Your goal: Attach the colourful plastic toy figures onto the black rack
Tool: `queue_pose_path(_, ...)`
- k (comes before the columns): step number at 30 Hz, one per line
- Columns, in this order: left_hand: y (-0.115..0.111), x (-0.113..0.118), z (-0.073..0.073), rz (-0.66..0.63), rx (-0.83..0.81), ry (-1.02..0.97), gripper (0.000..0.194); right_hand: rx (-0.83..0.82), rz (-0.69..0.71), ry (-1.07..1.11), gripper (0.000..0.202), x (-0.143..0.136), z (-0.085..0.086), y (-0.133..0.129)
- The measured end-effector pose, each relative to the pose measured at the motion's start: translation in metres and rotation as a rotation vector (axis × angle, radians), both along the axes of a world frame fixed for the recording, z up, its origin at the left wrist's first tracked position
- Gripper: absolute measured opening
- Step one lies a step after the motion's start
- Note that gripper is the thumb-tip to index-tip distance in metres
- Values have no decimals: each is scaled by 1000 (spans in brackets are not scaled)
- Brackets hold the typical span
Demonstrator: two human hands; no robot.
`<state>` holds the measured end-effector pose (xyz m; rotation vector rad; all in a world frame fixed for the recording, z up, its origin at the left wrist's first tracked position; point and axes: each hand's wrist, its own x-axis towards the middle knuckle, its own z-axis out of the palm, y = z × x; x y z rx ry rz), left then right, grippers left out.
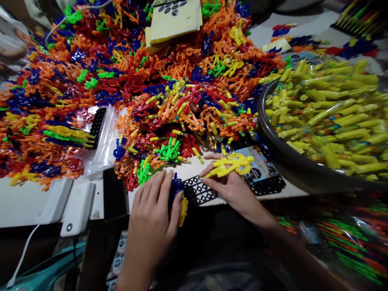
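My right hand (230, 186) pinches a yellow plastic toy figure (230, 165) above a black perforated tray (200, 190) at the table's front edge. My left hand (156, 210) curls over a blue plastic figure (175, 186) with a yellow piece (183, 210) poking out under the fingers, just left of the tray. A huge heap of orange, red, blue, green and yellow plastic figures (157, 72) covers the table beyond both hands. A printed card (257, 165) lies under the yellow figure.
A dark round basin (279, 153) on the right is full of yellow tubes (333, 113). A black phone (114, 194) and two white power banks (68, 206) lie at the front left. Clear bags (103, 137) and bagged sets (348, 238) lie nearby. Yellowish cards (174, 20) rest on the heap.
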<state>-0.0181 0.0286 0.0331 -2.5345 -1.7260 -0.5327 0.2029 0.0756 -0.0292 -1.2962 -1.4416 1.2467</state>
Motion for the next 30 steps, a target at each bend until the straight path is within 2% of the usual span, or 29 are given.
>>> queue_pose_path(4,0,-1,1,-22,18,15,40,-15,-26,44,20,1,-1,-4)
queue_pose_path(9,-5,-2,8,-40,36,1,39,-194,-103,312,39,3,7,-12)
queue_pose_path(12,-5,1,8,-51,35,-31,38,-238,-139,440,43,6,11,-12)
queue_pose_path(17,-2,6,3,-52,24,-29,38,-244,-125,383,32,8,13,-8)
queue_pose_path(22,0,7,1,-47,26,-6,39,-224,-130,342,44,6,12,-9)
queue_pose_path(30,-2,8,2,-45,30,-7,37,-222,-58,278,43,3,6,-10)
